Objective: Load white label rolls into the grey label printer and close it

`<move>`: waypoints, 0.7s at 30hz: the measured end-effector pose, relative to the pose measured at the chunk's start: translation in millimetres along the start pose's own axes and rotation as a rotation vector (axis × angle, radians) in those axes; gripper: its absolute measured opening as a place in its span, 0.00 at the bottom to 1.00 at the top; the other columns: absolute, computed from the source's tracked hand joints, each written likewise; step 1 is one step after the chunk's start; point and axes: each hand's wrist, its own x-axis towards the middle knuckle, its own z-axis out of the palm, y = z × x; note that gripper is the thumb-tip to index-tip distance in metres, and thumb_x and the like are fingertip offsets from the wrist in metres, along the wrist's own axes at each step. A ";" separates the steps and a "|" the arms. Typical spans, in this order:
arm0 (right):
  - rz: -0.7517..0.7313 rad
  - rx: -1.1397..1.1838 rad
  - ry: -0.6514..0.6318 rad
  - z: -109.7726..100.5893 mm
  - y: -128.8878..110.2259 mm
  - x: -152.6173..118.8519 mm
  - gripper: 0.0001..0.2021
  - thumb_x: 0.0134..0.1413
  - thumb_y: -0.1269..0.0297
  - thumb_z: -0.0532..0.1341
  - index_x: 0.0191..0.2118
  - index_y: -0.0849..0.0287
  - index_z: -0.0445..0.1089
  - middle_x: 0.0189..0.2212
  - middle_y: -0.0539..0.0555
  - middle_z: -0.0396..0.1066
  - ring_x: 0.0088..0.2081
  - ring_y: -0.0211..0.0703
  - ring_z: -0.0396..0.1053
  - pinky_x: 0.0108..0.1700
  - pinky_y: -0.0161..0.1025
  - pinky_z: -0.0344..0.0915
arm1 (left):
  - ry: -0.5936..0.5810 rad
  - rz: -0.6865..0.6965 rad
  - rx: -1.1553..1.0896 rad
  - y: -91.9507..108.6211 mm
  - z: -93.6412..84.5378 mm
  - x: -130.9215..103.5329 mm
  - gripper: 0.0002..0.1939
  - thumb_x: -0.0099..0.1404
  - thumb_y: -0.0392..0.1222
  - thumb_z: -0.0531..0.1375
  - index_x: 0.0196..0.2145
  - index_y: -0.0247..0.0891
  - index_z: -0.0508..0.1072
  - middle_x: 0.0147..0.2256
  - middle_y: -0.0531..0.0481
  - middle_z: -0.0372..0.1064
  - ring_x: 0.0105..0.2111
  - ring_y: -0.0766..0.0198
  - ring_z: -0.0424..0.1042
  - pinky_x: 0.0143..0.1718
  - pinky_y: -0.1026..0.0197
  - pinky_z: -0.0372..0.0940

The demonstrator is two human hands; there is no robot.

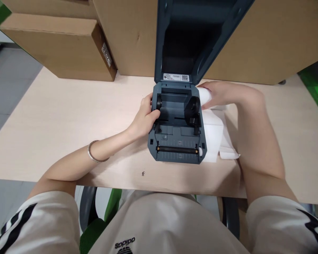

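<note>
Shirt (166, 222) closest; printer (175, 106) long axis approx fore-aft, roller (177, 150) twd shirt.

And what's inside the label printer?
The label printer shows a black roller, white gear and black roll holders. The left hand covers part of the rim; anything under the floor is hidden.

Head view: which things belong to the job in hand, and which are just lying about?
Likely the job:
open printer, in the left hand
white roll, in the right hand
white paper beside the printer

Likely lying about:
small box, left
large cardboard behind
black speck
</note>
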 end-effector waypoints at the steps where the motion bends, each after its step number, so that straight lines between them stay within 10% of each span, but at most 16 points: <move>1: 0.016 -0.005 -0.037 1.3 -4.8 2.0 0.30 0.57 0.58 0.76 0.65 0.58 0.81 0.63 0.64 0.82 0.56 0.58 0.80 0.55 0.50 0.72 | 0.000 -0.002 0.002 0.2 0.3 0.1 0.42 0.53 0.40 0.61 0.67 0.44 0.65 0.71 0.41 0.67 0.74 0.41 0.63 0.80 0.37 0.59; 7: 0.095 0.011 -0.064 -26.2 1.2 -22.9 0.29 0.61 0.48 0.75 0.64 0.50 0.79 0.60 0.58 0.83 0.55 0.58 0.80 0.55 0.53 0.71 | 0.007 0.016 0.003 -3.6 0.0 1.0 0.42 0.53 0.40 0.61 0.67 0.45 0.65 0.70 0.42 0.68 0.72 0.41 0.64 0.78 0.38 0.60; 13: 0.013 0.102 -0.071 -52.0 30.4 -69.0 0.45 0.31 0.24 0.80 0.58 0.34 0.81 0.55 0.54 0.85 0.53 0.66 0.82 0.48 0.60 0.77 | 0.000 0.030 0.018 -5.1 -1.9 -0.4 0.40 0.58 0.40 0.62 0.68 0.46 0.66 0.73 0.43 0.67 0.73 0.42 0.64 0.79 0.39 0.60; 16: -0.106 0.169 -0.045 -48.9 13.3 -76.5 0.53 0.23 0.23 0.81 0.61 0.34 0.79 0.55 0.54 0.84 0.52 0.67 0.82 0.50 0.62 0.79 | 0.003 0.030 0.023 -3.8 -1.8 -1.0 0.40 0.58 0.40 0.61 0.68 0.46 0.66 0.73 0.43 0.67 0.73 0.42 0.63 0.80 0.38 0.59; 21: -0.260 0.402 0.196 -22.7 -51.6 -62.9 0.41 0.39 0.38 0.80 0.61 0.42 0.77 0.57 0.53 0.83 0.56 0.63 0.81 0.57 0.60 0.81 | 0.003 0.014 0.035 -1.0 -0.8 -0.9 0.41 0.56 0.40 0.61 0.69 0.42 0.65 0.72 0.39 0.67 0.74 0.40 0.62 0.80 0.36 0.58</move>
